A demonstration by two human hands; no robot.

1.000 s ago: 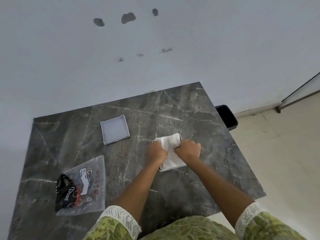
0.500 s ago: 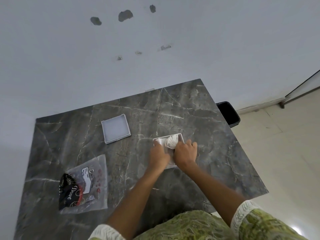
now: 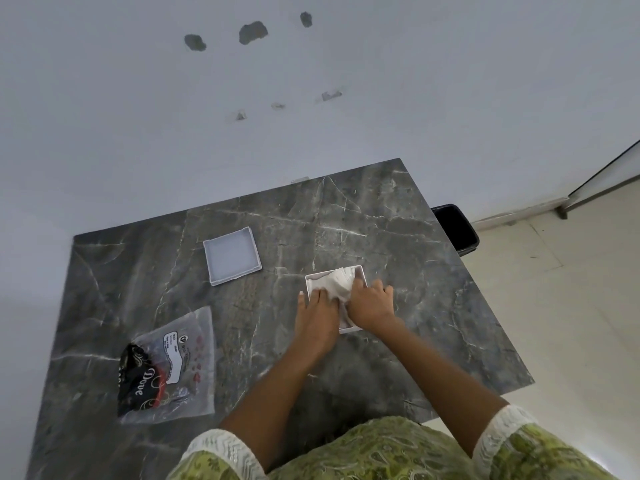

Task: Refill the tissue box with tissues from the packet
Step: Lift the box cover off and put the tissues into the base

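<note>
A white square tissue box sits open on the dark marble table, right of centre. A wad of white tissues lies inside it, bunched toward the far corner. My left hand lies flat on the tissues at the box's left side, fingers spread. My right hand presses on them from the right, fingers splayed over the box's rim. The box's white lid lies apart to the left. A clear plastic tissue packet with black print lies flattened near the table's front left.
A black bin stands on the floor beside the table's right edge. The table's far edge meets a white wall. Pale floor tiles lie to the right.
The tissues, a second ago held bundled above the box in closed fists, are now down inside it. Both hands have opened and flattened on top of them.
</note>
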